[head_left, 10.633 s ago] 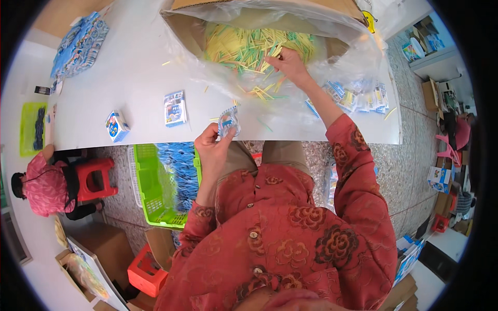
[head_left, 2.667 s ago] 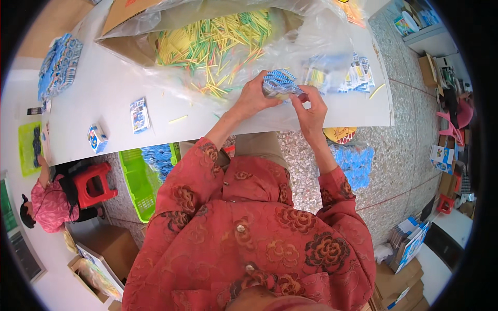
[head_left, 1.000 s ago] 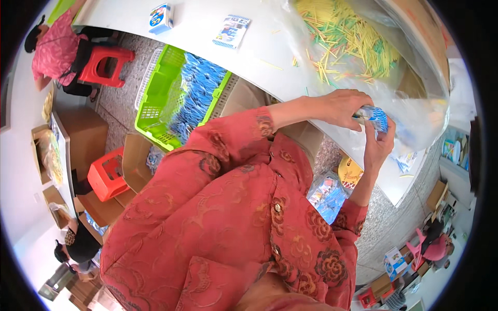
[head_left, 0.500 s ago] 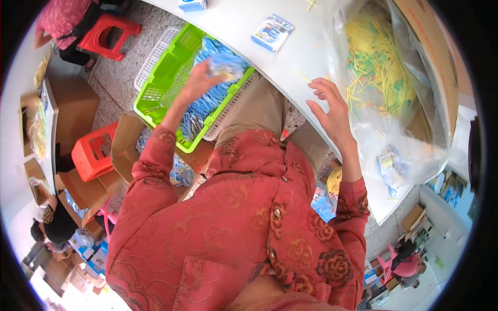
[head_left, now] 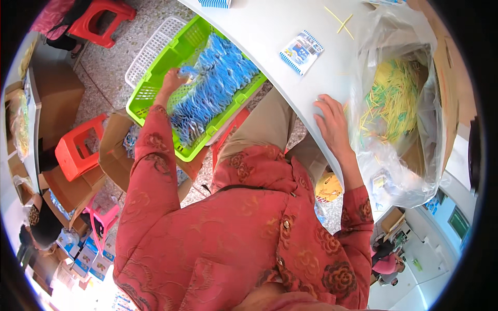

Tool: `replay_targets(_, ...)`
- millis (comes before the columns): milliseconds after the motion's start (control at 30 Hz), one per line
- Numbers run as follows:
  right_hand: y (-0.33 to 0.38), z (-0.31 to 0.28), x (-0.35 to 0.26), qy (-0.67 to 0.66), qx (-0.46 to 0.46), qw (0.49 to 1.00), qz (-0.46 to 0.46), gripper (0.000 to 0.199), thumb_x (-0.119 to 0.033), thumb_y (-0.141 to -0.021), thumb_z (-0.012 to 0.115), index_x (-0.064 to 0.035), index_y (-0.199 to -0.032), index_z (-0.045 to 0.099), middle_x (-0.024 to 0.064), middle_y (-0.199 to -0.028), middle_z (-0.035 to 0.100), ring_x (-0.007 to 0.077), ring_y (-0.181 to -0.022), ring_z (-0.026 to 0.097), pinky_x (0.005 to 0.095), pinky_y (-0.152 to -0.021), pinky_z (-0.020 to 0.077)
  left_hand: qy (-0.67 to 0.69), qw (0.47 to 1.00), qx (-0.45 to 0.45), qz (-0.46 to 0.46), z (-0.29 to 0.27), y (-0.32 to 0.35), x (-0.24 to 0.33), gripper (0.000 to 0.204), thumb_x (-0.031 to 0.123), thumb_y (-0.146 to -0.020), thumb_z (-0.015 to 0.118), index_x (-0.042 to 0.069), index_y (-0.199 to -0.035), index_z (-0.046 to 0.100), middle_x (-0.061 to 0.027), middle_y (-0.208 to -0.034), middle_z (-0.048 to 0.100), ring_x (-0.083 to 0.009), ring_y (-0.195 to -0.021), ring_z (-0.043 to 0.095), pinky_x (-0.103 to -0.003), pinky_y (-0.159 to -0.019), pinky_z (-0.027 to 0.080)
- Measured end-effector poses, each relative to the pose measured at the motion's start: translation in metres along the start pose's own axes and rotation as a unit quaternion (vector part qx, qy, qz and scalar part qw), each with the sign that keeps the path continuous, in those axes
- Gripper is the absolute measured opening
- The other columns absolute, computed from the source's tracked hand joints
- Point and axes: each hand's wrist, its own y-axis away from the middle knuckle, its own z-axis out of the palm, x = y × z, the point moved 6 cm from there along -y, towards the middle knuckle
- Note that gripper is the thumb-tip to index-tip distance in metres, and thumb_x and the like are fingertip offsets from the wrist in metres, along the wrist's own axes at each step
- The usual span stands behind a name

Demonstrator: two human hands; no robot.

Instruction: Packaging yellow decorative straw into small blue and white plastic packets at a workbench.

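Note:
My left hand (head_left: pixel 173 82) is down in the far-left part of the green plastic basket (head_left: pixel 199 23), its fingers closed on the edge of a blue-and-white packet (head_left: pixel 189 69). Rows of similar blue-striped packets (head_left: pixel 212 83) stand packed along the basket's right side. On the white table (head_left: pixel 270 31), near its edge, my right hand (head_left: pixel 333 123) rests with fingers apart, slightly bent and holding nothing. Beyond it a single blue-and-white packet (head_left: pixel 302 52) lies flat. Two thin yellow sticks (head_left: pixel 342 25) cross each other farther back.
A clear plastic bag (head_left: pixel 373 57) in a cardboard box at the right holds many yellow and green sticks (head_left: pixel 394 98). Red stools (head_left: pixel 83 147), an open carton (head_left: pixel 116 150) and a white crate (head_left: pixel 155 49) are on the left. Other people are at the left and lower right.
My left hand has moved left and lower over the basket, with the packet now at the packed rows. My right hand has settled on the table; the stick near its fingertips no longer shows.

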Motion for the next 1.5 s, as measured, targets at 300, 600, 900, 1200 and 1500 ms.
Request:
replay_targets(300, -0.003, -0.001, -0.001, 0.001, -0.018, 0.999, 0.037, 0.032, 0.003, -0.073, 0.061, -0.0022, -0.103, 0.053, 0.013, -0.117, 0.05, 0.0326, -0.107, 0.048, 0.0386, -0.09, 0.0405, 0.071, 0.989, -0.115, -0.063, 0.065, -0.001, -0.024, 0.04, 0.032, -0.066, 0.073, 0.011, -0.1, 0.065, -0.0173, -0.087, 0.064, -0.035, -0.085, 0.061, -0.041, -0.074, 0.049)
replay_targets(600, 0.0, 0.001, 0.003, 0.002, -0.028, 0.997, 0.076, 0.031, 0.004, -0.074, 0.059, -0.0019, -0.104, 0.054, 0.014, -0.119, 0.05, 0.0325, -0.108, 0.048, 0.0381, -0.092, 0.0392, 0.094, 0.985, -0.103, -0.1, 0.086, -0.007, -0.001, 0.036, 0.017, -0.064, 0.074, 0.007, -0.097, 0.063, -0.0174, -0.088, 0.064, -0.036, -0.082, 0.06, -0.042, -0.073, 0.049)
replay_targets(900, -0.005, 0.002, 0.0, 0.001, -0.017, 0.998, 0.067, 0.03, 0.004, -0.073, 0.061, -0.0025, -0.102, 0.053, 0.0125, -0.118, 0.05, 0.0326, -0.106, 0.049, 0.0382, -0.09, 0.0408, 0.068, 0.993, 0.027, -0.088, 0.086, -0.004, -0.01, 0.056, 0.008, -0.063, 0.07, 0.008, -0.117, 0.054, -0.023, -0.105, 0.057, -0.0392, -0.101, 0.053, -0.042, -0.087, 0.044)
replay_targets(1200, -0.001, -0.002, -0.001, 0.002, -0.013, 0.997, 0.073, 0.029, 0.003, -0.075, 0.06, -0.0025, -0.103, 0.054, 0.0134, -0.118, 0.051, 0.0329, -0.108, 0.049, 0.0375, -0.092, 0.0397, 0.223, 0.965, 0.052, -0.126, 0.071, 0.011, 0.031, 0.044, 0.004, -0.073, 0.055, 0.008, -0.117, 0.054, -0.0209, -0.105, 0.06, -0.0378, -0.099, 0.056, -0.04, -0.085, 0.045)
replay_targets(1500, -0.004, 0.002, -0.002, -0.025, -0.006, 0.997, 0.071, 0.028, 0.004, -0.076, 0.06, -0.0022, -0.103, 0.055, 0.0135, -0.12, 0.051, 0.0329, -0.109, 0.049, 0.038, -0.091, 0.0404, 0.146, 0.98, 0.031, -0.134, 0.073, 0.01, 0.021, 0.042, 0.008, -0.078, 0.054, 0.007, -0.12, 0.051, -0.0231, -0.109, 0.058, -0.0402, -0.1, 0.054, -0.043, -0.085, 0.044)
